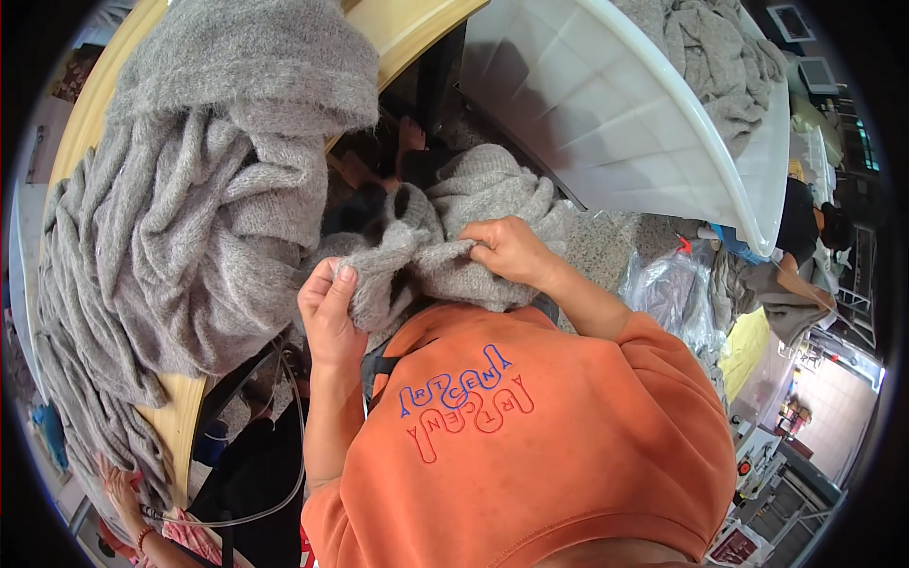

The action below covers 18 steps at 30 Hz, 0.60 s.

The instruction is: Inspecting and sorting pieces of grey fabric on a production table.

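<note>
A fuzzy grey knitted garment (497, 189) lies bunched across my lap. The fingers and thumb of my left hand (331, 308) pinch one edge of it. My right hand (509, 250) grips the same knit a short way to the right, its fingers curled over the fabric. Between the hands the cloth is gathered in folds. Which part of the garment I hold is not clear.
On the wooden table (417, 38) to the left lies a large heap of grey knitwear (199, 218). A white plastic bin (606, 104) with more knits stands front right. Clear plastic bags (672, 289) lie to the right. Another person's hand (121, 488) touches the heap at lower left.
</note>
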Each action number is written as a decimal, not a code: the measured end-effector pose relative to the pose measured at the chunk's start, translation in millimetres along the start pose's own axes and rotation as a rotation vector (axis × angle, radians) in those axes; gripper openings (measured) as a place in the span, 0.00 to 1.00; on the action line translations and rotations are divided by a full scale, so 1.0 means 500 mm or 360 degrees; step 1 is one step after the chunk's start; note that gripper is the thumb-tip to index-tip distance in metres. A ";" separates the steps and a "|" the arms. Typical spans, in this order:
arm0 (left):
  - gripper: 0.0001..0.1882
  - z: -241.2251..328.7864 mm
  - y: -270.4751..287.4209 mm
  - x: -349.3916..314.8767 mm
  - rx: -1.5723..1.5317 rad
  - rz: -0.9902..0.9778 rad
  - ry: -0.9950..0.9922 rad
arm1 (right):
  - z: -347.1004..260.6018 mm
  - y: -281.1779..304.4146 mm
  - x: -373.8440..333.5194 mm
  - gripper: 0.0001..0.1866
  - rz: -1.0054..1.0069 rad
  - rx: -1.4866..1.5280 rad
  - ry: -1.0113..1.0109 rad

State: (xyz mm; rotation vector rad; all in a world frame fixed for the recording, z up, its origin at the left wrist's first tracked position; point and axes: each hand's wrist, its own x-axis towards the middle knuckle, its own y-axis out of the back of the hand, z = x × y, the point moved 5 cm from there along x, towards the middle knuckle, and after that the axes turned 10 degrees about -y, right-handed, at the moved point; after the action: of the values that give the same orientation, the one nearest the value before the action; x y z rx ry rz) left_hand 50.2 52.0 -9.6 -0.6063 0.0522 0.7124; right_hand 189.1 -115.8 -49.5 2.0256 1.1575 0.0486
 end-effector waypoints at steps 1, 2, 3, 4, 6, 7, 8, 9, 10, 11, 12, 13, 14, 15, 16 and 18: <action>0.04 0.004 0.002 -0.002 -0.0035 0.0018 0.0006 | 0.009 0.000 0.002 0.13 -0.0064 0.0039 -0.0117; 0.04 0.008 0.005 -0.004 -0.0033 0.0021 0.0005 | 0.012 -0.002 0.006 0.13 -0.0108 0.0035 -0.0160; 0.04 0.011 0.005 -0.006 -0.0008 -0.0016 0.0006 | 0.003 0.014 0.008 0.13 0.0115 0.0079 -0.0027; 0.04 0.013 0.005 -0.009 0.0017 -0.0054 0.0007 | -0.007 0.031 0.008 0.14 0.0338 0.0123 0.0104; 0.04 0.014 0.006 -0.011 0.0011 -0.0068 0.0020 | -0.018 0.039 0.011 0.15 0.0378 0.0258 0.0176; 0.03 0.012 0.005 -0.012 0.0005 -0.0080 0.0033 | -0.023 0.045 0.010 0.16 0.0415 0.0385 0.0173; 0.03 0.011 0.004 -0.011 0.0005 -0.0078 0.0031 | -0.037 0.047 0.007 0.16 0.0414 0.0393 0.0252; 0.03 0.006 0.001 -0.011 0.0077 -0.0081 0.0057 | -0.059 0.056 -0.007 0.17 0.0598 0.0341 0.0460; 0.03 0.001 -0.003 -0.011 0.0148 -0.0084 0.0085 | -0.081 0.063 -0.025 0.18 0.0779 0.0295 0.0659; 0.02 -0.008 -0.007 -0.012 0.0192 -0.0063 0.0164 | -0.099 0.060 -0.039 0.17 0.0768 0.0246 0.0769; 0.02 -0.012 -0.016 -0.013 0.0181 -0.0101 0.0142 | -0.113 0.053 -0.044 0.17 0.0767 0.0245 0.0765; 0.02 -0.022 -0.027 -0.014 0.0209 -0.0153 0.0198 | -0.136 0.046 -0.056 0.15 0.0769 0.0271 0.1004; 0.02 -0.032 -0.036 -0.017 0.0235 -0.0199 0.0269 | -0.156 0.038 -0.068 0.14 0.0771 0.0294 0.1245; 0.02 -0.043 -0.043 -0.020 0.0227 -0.0226 0.0362 | -0.168 0.031 -0.072 0.11 0.0724 0.0278 0.1353; 0.02 -0.049 -0.049 -0.020 0.0256 -0.0264 0.0381 | -0.173 0.026 -0.071 0.11 0.0727 0.0275 0.1354; 0.02 -0.053 -0.049 -0.020 0.0204 -0.0242 0.0402 | -0.181 0.017 -0.068 0.12 0.0704 0.0263 0.1401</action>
State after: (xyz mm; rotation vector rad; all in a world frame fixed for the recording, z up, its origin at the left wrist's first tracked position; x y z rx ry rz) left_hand 62.1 17.1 -16.8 -0.5678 0.2809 0.4784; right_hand 140.2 -88.0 29.8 2.4465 1.1883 1.1950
